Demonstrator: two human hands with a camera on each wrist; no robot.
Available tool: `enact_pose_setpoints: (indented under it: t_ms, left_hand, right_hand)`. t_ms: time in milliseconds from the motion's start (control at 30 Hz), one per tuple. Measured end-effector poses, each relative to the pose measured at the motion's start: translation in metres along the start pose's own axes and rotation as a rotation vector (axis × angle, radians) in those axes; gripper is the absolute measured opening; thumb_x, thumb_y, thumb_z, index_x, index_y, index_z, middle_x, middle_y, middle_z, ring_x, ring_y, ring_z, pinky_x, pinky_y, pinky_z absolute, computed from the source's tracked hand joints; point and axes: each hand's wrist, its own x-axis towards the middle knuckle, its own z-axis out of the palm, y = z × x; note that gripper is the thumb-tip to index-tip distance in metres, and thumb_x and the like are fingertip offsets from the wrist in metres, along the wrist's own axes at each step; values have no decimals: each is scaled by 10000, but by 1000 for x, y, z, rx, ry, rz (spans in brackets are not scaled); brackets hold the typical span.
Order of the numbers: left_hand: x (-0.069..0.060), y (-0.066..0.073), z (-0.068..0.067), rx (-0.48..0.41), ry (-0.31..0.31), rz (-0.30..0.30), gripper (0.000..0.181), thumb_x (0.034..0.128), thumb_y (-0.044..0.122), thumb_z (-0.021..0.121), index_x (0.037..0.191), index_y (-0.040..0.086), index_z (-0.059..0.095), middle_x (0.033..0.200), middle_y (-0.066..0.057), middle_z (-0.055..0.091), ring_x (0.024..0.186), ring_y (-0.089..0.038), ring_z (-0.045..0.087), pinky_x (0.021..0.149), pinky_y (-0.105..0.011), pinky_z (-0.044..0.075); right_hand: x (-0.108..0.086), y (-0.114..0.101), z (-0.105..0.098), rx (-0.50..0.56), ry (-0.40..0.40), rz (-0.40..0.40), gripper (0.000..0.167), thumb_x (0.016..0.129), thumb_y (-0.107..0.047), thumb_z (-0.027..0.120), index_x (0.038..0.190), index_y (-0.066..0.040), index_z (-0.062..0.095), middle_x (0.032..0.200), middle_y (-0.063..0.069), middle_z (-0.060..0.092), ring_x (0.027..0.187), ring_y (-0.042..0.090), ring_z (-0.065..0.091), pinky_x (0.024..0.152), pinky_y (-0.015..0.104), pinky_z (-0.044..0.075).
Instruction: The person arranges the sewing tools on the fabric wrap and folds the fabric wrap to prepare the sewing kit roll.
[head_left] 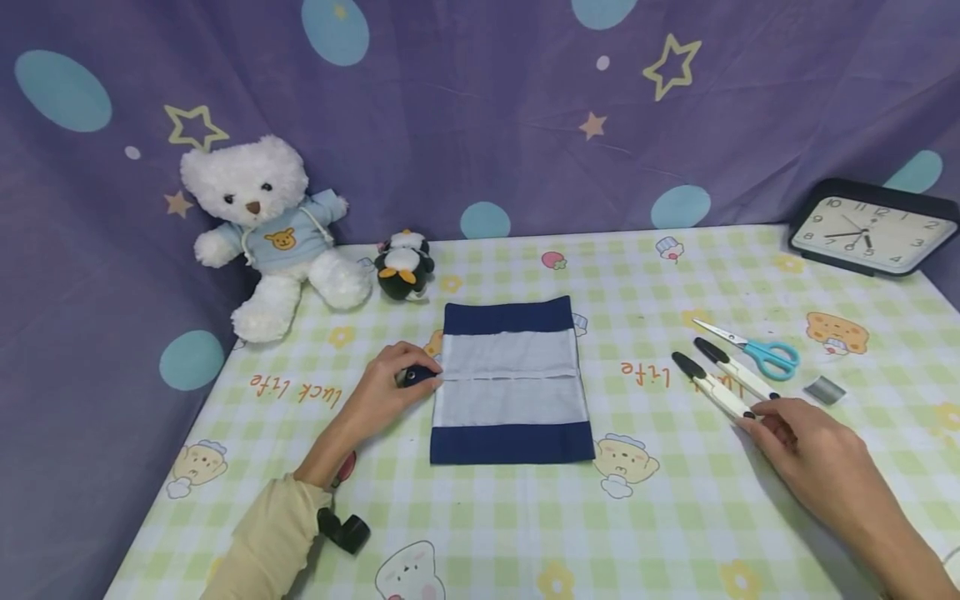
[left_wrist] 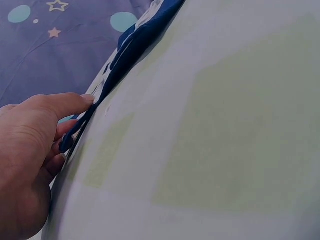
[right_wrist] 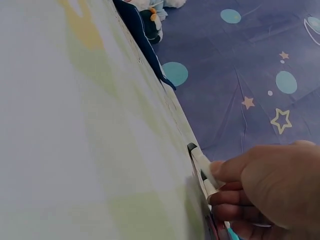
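A navy and pale grey cloth pouch point(head_left: 512, 400) lies spread flat on the table, navy bands along its far and near edges. At its left side my left hand point(head_left: 390, 387) pinches a navy tab point(head_left: 417, 376) with a round snap; the left wrist view shows the thumb above the tab point(left_wrist: 75, 131). Two white marker pens with black caps lie side by side at the right. My right hand point(head_left: 813, 450) pinches the near end of the left marker pen point(head_left: 720, 393), beside the other marker pen point(head_left: 738, 371). Curled fingers partly hide the pens in the right wrist view.
Blue-handled scissors point(head_left: 772, 360) and a small grey piece point(head_left: 825, 389) lie beyond the right hand. A black clock point(head_left: 873, 229) stands at the back right. A white teddy bear point(head_left: 277, 237) and a penguin toy point(head_left: 405, 267) sit at the back left. A dark object point(head_left: 345, 531) is beside the left sleeve.
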Motion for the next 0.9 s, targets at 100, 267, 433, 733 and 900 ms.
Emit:
enact_pose_setpoints:
  t_ms: [100, 267, 433, 733, 900]
  left_hand:
    - [0, 0, 0, -1, 2, 2, 91, 959, 194, 779, 1050, 189, 772, 1142, 22, 639, 1130, -242, 547, 961, -482, 450]
    - [0, 1, 0, -1, 6, -4, 78, 955, 188, 783, 1032, 192, 773, 1133, 29, 640, 1120, -236, 547, 960, -475, 450]
    - [0, 1, 0, 0, 4, -1, 67, 960, 205, 779, 1027, 200, 773, 1140, 26, 644, 1122, -240, 546, 967, -484, 444]
    - [1, 0, 0, -8, 4, -2, 62, 959, 190, 778, 1020, 197, 776, 1128, 37, 643, 1129, -235, 541, 972, -478, 441]
    - [1, -1, 1, -6, 11, 3, 65, 956, 174, 779, 1019, 189, 780, 1114, 40, 645, 1118, -235, 541, 968, -478, 441]
  right_hand:
    - [1, 1, 0, 46, 39, -4, 225, 834, -33, 843, 1002, 35, 709, 780, 51, 679, 653, 103, 542, 555, 260, 433]
    - [2, 3, 1, 122, 121, -32, 224, 819, 6, 842, 1007, -7, 720, 815, 112, 736, 717, -80, 562, 611, 80, 402]
    - [1, 1, 0, 218, 184, -26, 266, 795, 50, 850, 1027, -23, 743, 812, 105, 737, 752, -210, 500, 648, 71, 388]
    - [2, -1, -4, 380, 156, 90, 210, 907, 17, 780, 1098, -66, 750, 829, -185, 687, 450, 51, 545, 448, 175, 398]
    - [5, -1, -8, 457, 124, 185, 153, 972, -96, 745, 1118, -51, 737, 802, -130, 716, 427, 111, 558, 412, 213, 409]
